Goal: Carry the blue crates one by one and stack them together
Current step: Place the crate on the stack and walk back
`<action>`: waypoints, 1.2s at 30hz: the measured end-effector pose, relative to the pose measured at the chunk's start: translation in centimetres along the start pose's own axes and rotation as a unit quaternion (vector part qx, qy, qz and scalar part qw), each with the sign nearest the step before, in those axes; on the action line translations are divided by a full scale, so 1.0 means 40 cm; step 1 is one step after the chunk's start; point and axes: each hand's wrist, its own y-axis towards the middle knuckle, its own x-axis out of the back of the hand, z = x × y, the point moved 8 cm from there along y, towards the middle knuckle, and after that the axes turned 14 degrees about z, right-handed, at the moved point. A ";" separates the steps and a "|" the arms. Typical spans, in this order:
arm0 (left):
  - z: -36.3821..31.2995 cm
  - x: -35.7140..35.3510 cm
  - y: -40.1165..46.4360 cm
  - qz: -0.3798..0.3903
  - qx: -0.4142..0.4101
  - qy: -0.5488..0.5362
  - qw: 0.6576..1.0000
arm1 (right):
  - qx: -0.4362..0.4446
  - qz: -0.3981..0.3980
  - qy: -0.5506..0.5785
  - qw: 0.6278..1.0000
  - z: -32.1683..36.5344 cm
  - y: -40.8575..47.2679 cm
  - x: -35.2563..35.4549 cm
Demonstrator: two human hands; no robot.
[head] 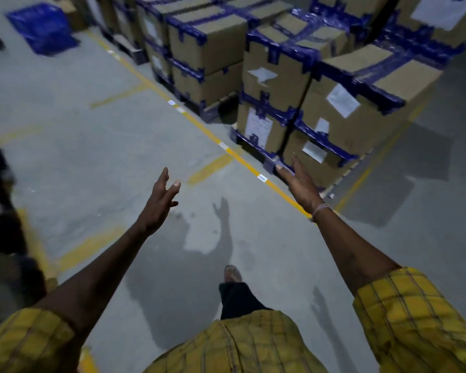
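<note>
Hands first: the left hand (160, 203) is held out ahead with its fingers spread and loosely straight, holding nothing, and the right hand (301, 184) is stretched forward in the same way, palm turned inward, fingers straight and empty. Both arms reach out from rolled yellow checked sleeves (414, 319), with a thin band on the right wrist. Below them one foot (232, 274) steps out onto the grey floor (92, 157), so the person seems to be walking with nothing carried.

A yellow floor line (199, 125) runs from far left to near right. On the right of it stand pallets of cardboard boxes (334, 103) bound with blue wrap, the nearest just beyond the right fingertips, though I cannot tell whether they touch it.

The blue crate (42, 28), blurred, sits on the floor at the far left, well apart from both hands. Whether it is one crate or several nested I cannot tell. I judge this the walk toward a pickup, with the carrying step not yet begun.

A crate like this is probably stiff moulded plastic with latticed walls, light if empty, and bulky rather than fragile. It would best be taken with a hand on each of two opposite short sides, under the rim or in the handle slots, so it stays level. Smooth plastic may slip, so the fingers should hook under the lip.
</note>
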 end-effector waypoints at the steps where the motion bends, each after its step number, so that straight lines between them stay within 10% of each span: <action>1: 0.005 0.050 0.034 -0.028 0.004 -0.012 1.000 | 0.002 0.031 0.006 1.000 0.010 0.091 -0.017; 17: 0.007 0.437 0.267 -0.229 0.046 -0.076 0.969 | 0.050 0.202 -0.048 0.977 0.385 0.811 -0.236; 36: 0.104 1.251 0.867 -0.242 0.078 -0.079 0.964 | 0.029 0.223 -0.005 0.974 0.768 1.663 -0.648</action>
